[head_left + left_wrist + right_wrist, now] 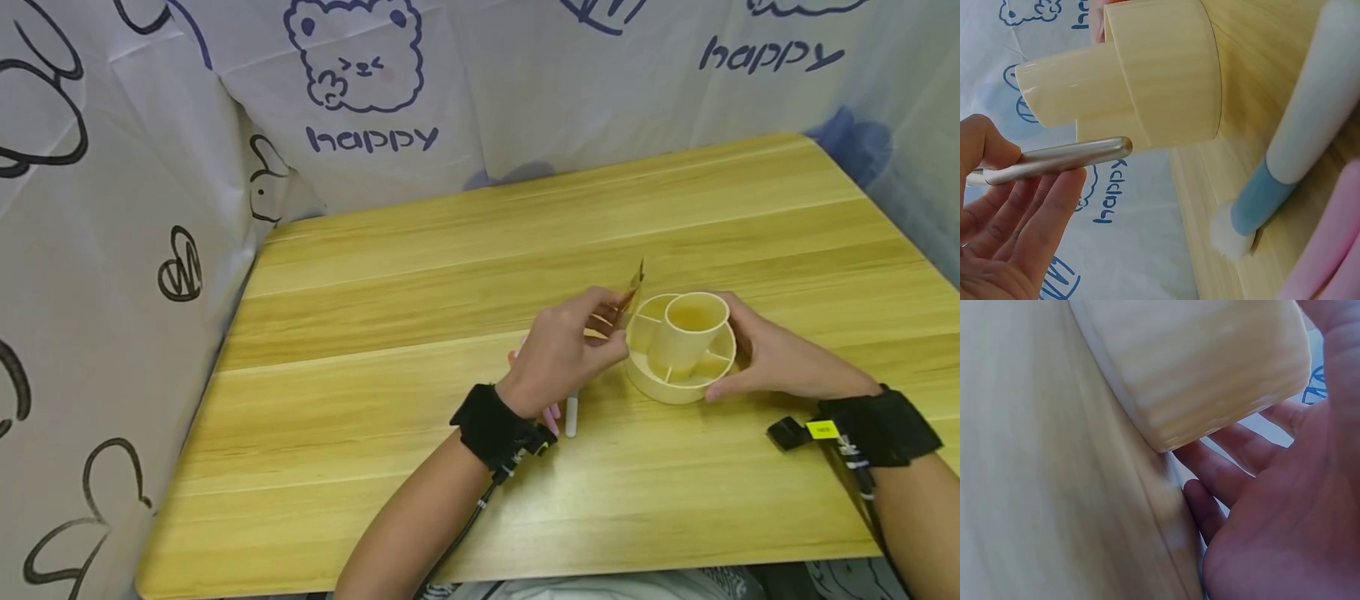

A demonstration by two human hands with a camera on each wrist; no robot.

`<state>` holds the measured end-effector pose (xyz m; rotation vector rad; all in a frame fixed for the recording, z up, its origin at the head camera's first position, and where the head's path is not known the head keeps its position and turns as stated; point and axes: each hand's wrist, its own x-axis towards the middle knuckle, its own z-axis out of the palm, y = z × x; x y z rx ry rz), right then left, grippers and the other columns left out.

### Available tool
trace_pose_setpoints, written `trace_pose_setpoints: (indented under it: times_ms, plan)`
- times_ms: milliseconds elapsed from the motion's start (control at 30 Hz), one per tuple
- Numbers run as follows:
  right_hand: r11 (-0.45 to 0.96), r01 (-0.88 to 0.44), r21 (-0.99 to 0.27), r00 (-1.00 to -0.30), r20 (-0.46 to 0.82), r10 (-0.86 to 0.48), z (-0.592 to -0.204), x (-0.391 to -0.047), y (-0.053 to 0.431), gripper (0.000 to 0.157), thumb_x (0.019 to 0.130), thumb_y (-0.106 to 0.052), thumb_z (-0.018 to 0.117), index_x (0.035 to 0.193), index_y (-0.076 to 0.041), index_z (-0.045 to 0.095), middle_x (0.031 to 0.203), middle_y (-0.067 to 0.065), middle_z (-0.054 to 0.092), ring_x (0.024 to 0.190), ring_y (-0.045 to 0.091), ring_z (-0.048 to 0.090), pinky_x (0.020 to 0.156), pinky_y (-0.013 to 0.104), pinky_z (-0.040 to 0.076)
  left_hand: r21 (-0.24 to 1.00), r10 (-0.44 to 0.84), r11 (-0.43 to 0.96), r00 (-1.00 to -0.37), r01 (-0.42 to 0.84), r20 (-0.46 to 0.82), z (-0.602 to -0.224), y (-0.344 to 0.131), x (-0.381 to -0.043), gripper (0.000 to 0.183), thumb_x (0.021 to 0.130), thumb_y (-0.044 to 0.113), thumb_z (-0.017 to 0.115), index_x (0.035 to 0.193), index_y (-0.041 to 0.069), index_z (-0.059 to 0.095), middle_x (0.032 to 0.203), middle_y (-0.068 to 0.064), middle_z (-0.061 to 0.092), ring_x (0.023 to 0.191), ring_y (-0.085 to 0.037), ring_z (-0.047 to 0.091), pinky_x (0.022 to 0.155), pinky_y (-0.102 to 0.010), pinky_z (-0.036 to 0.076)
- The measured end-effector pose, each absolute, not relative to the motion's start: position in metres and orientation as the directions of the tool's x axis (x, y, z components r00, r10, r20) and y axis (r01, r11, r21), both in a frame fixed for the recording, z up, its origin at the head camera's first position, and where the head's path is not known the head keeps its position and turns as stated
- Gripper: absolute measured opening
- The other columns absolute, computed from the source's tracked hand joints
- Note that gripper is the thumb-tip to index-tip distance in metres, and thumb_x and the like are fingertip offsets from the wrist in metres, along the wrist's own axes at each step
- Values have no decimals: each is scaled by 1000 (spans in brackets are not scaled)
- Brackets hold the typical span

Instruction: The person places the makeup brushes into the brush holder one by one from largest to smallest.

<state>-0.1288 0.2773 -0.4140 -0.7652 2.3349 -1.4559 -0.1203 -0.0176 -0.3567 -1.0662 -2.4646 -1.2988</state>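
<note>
In the head view my left hand (566, 346) pinches a slim, gold-toned metallic object (632, 292) between thumb and fingers. It stands steeply tilted at the left rim of a pale yellow round organizer (667, 392). The left wrist view shows that object (1066, 158) as a narrow, smooth metal edge with a rounded end; I cannot tell its kind. The organizer has a tall central cup (693, 337) and low dividers forming compartments around it. My right hand (780, 354) grips the organizer's right side, thumb in front and fingers behind. The right wrist view shows fingers against its wall (1210, 369).
A white and blue pen-like stick (1285, 150) lies on the wooden table (360, 400), beside pink items (1329, 244) partly hidden under my left hand in the head view. White cloth with drawings (517, 92) hangs behind the table and on its left.
</note>
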Motion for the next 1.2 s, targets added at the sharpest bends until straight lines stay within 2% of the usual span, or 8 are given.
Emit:
trace_pose_setpoints:
  times_ms: [133, 400, 567, 767, 967, 1200]
  plan:
    - [301, -282, -911, -798, 49, -600, -415, -130, 279, 106, 70, 2, 81, 151, -22, 17, 141, 5, 36, 126, 12, 40, 96, 11, 36, 655, 504, 351, -724, 669, 470, -356, -18, -122, 32, 87, 7, 59, 119, 1, 57, 98, -10, 67, 83, -9, 66, 70, -9, 50]
    - [240, -303, -922, -756, 80, -649, -415, -133, 282, 101, 71, 8, 77, 149, -16, 18, 140, 8, 34, 124, 14, 41, 94, 13, 40, 702, 470, 309, -744, 642, 474, -355, -19, -122, 30, 86, 5, 60, 116, 1, 58, 98, -10, 67, 83, -12, 67, 69, -11, 51]
    - [229, -299, -926, -745, 76, -663, -413, -131, 282, 103, 72, 8, 77, 151, -16, 16, 143, 8, 32, 127, 14, 39, 95, 14, 40, 719, 463, 310, -759, 622, 457, -355, -19, -121, 30, 86, 6, 60, 116, 3, 57, 99, -8, 66, 83, -8, 66, 69, -11, 51]
    - [317, -260, -912, -790, 12, -613, -411, -127, 280, 118, 69, 4, 80, 155, -27, 6, 147, 3, 31, 128, 12, 40, 92, 15, 41, 719, 462, 308, -759, 623, 459, -355, -19, -121, 29, 87, 7, 60, 115, 3, 57, 100, -8, 66, 84, -6, 65, 69, -10, 51]
    - [374, -294, -880, -832, 43, -553, -413, -128, 278, 115, 65, -1, 85, 152, -24, 14, 140, 1, 36, 120, 12, 44, 89, 11, 41, 731, 448, 303, -768, 611, 457, -353, -19, -121, 29, 87, 7, 59, 115, 3, 57, 100, -8, 66, 84, -6, 65, 69, -11, 51]
    - [368, -289, -884, -825, 35, -564, -414, -129, 281, 109, 67, -3, 85, 150, -25, 18, 139, 1, 37, 122, 10, 42, 93, 10, 39, 745, 433, 285, -774, 603, 461, -353, -19, -122, 28, 87, 6, 59, 115, 3, 58, 99, -7, 67, 86, -6, 64, 70, -12, 52]
